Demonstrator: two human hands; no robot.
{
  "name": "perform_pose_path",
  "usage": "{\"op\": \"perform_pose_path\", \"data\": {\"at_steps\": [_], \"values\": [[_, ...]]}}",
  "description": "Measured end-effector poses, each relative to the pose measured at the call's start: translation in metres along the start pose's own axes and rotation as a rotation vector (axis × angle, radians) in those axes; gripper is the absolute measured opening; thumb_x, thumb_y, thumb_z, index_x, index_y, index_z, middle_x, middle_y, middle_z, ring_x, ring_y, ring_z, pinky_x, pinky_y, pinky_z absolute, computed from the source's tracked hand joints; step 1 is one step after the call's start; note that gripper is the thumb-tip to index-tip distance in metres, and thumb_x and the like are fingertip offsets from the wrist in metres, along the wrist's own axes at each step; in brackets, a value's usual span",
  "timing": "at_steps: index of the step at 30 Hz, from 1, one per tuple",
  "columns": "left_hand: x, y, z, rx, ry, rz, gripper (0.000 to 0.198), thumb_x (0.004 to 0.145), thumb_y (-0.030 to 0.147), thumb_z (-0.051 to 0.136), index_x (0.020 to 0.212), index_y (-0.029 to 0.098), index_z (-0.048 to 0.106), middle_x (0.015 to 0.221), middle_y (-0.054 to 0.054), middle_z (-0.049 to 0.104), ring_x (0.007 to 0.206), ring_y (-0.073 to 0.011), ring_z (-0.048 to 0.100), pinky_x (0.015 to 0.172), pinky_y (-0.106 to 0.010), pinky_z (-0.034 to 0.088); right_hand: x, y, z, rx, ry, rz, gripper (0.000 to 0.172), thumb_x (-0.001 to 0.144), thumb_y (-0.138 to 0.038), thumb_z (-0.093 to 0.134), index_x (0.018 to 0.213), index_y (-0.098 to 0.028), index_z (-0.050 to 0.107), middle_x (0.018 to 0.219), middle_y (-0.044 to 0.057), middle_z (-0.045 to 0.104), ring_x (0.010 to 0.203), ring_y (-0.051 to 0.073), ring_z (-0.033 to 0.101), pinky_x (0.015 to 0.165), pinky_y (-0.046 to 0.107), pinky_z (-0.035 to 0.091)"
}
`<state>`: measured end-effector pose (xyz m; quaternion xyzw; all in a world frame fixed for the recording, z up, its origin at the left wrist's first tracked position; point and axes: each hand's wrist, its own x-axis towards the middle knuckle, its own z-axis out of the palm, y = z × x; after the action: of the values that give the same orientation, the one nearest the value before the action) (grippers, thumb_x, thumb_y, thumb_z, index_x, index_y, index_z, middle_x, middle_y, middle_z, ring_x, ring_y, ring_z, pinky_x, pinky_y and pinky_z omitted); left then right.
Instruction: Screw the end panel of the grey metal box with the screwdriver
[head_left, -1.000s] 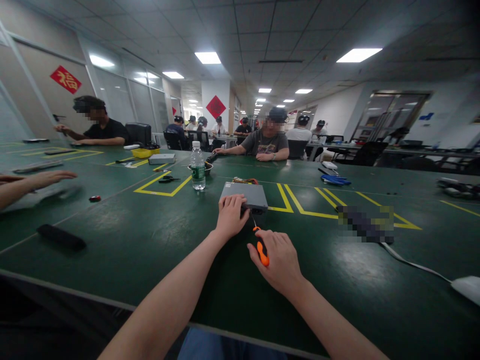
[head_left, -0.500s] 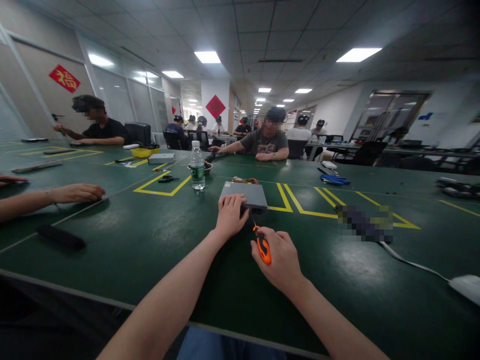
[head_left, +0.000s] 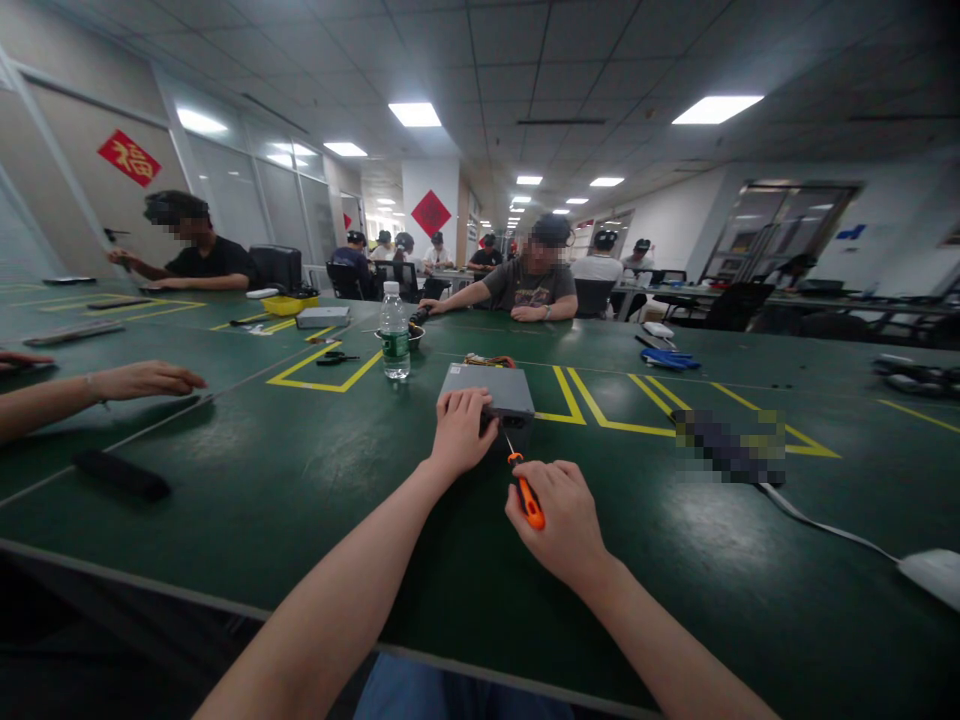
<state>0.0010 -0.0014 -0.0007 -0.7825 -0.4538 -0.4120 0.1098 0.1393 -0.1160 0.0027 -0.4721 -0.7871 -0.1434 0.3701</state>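
Observation:
A grey metal computer power supply [head_left: 499,388] rests on the green table in front of me, with bundled coloured cables [head_left: 487,361] at its far side. My left hand [head_left: 463,430] grips its near left corner, fingers over the top. In my right hand [head_left: 559,515] is a screwdriver [head_left: 530,503] with an orange and black handle. Its thin shaft slants up and left toward the near face of the power supply, by the dark socket. Whether the tip touches a screw is too small to tell.
A water bottle [head_left: 395,335] stands beyond my left hand, before a small bowl [head_left: 415,338]. A black pouch-like object [head_left: 122,475] lies left, near another person's hand [head_left: 154,381]. Right are blue gloves [head_left: 670,359] and a white cable [head_left: 817,522]. People sit around.
My right hand and the screwdriver have shifted slightly down and toward me, and the handle has turned in my fingers. The neighbour's hand at left has lifted a little. My left hand stays put.

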Motion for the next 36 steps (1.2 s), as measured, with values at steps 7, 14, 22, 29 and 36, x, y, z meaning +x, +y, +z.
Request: {"op": "perform_pose_path", "data": {"at_steps": [7, 14, 22, 29, 36], "values": [[0.000, 0.000, 0.000, 0.006, 0.010, 0.001, 0.025, 0.078, 0.027, 0.055, 0.102, 0.023, 0.051, 0.118, -0.004, 0.056, 0.112, -0.0212, 0.045, 0.099, -0.040, 0.026, 0.002, -0.002, -0.005, -0.040, -0.062, -0.032, 0.008, 0.080, -0.023, 0.050, 0.084, -0.019, 0.056, 0.078, 0.003, 0.051, 0.075, 0.017, 0.049, 0.073, 0.031, 0.035], [0.000, -0.001, 0.000, 0.015, 0.003, 0.008, 0.022, 0.080, 0.028, 0.053, 0.101, 0.023, 0.051, 0.118, -0.003, 0.056, 0.111, -0.0205, 0.045, 0.099, -0.040, 0.025, -0.001, 0.007, -0.011, -0.021, 0.067, -0.073, 0.009, 0.079, -0.020, 0.048, 0.083, -0.016, 0.054, 0.074, 0.003, 0.055, 0.070, 0.016, 0.050, 0.073, 0.032, 0.035], [0.000, 0.000, -0.001, 0.009, 0.002, 0.010, 0.023, 0.079, 0.027, 0.054, 0.101, 0.023, 0.050, 0.118, -0.004, 0.056, 0.111, -0.0209, 0.046, 0.099, -0.040, 0.025, -0.004, 0.019, -0.018, -0.067, 0.139, -0.007, 0.008, 0.080, -0.022, 0.048, 0.080, -0.017, 0.054, 0.071, 0.002, 0.056, 0.068, 0.016, 0.051, 0.072, 0.032, 0.036], [0.000, 0.000, -0.002, 0.003, 0.001, 0.011, 0.023, 0.079, 0.028, 0.053, 0.102, 0.023, 0.050, 0.118, -0.004, 0.056, 0.111, -0.0211, 0.046, 0.099, -0.040, 0.026, -0.004, 0.019, -0.017, -0.075, 0.162, -0.012, 0.006, 0.079, -0.022, 0.050, 0.080, -0.017, 0.054, 0.071, 0.002, 0.056, 0.068, 0.016, 0.052, 0.073, 0.033, 0.036], [-0.001, -0.001, -0.002, 0.003, 0.008, 0.010, 0.022, 0.080, 0.027, 0.052, 0.101, 0.023, 0.050, 0.118, -0.004, 0.056, 0.111, -0.0210, 0.046, 0.099, -0.040, 0.026, -0.004, 0.019, -0.016, -0.070, 0.156, -0.013, 0.007, 0.080, -0.021, 0.049, 0.081, -0.017, 0.054, 0.071, 0.002, 0.055, 0.068, 0.016, 0.051, 0.071, 0.032, 0.037]]}}
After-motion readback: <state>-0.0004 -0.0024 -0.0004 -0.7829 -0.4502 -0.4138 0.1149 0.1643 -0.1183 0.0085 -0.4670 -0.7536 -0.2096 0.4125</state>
